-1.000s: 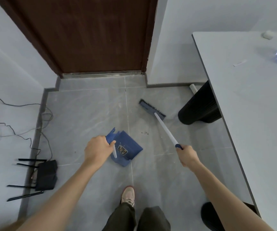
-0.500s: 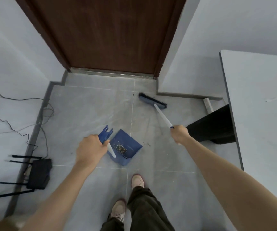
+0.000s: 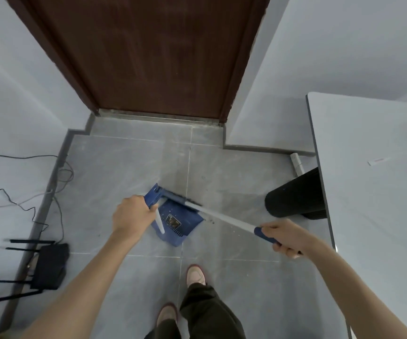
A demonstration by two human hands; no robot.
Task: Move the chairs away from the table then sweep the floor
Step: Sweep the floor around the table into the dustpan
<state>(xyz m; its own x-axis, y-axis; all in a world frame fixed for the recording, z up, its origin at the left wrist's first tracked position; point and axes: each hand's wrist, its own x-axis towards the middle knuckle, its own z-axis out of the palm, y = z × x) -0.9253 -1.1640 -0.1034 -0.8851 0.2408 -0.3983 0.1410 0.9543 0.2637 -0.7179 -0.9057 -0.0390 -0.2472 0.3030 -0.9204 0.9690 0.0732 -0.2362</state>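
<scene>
Head camera, looking down as I watch remotely: the grey tiled floor [image 3: 124,167] runs from a brown door [image 3: 148,57] to the grey table [image 3: 381,216] on the right, with a black cylinder [image 3: 295,199] under the table's edge and a black router [image 3: 49,265] by the left wall. The broom [image 3: 222,217] slants across the middle. The right hand [image 3: 285,237] is curled round its blue grip, while its head lies at the far edge of the blue dustpan [image 3: 185,221]. The left hand [image 3: 131,218] clasps the pan's white handle, just left of the pan. A small label [image 3: 173,222] inside the pan is too blurred for me to read. Dark specks [image 3: 209,220] lie beside the pan's right edge. Half a second ago the broom head lay well up the floor towards the door; it has since been drawn back to the pan.
</scene>
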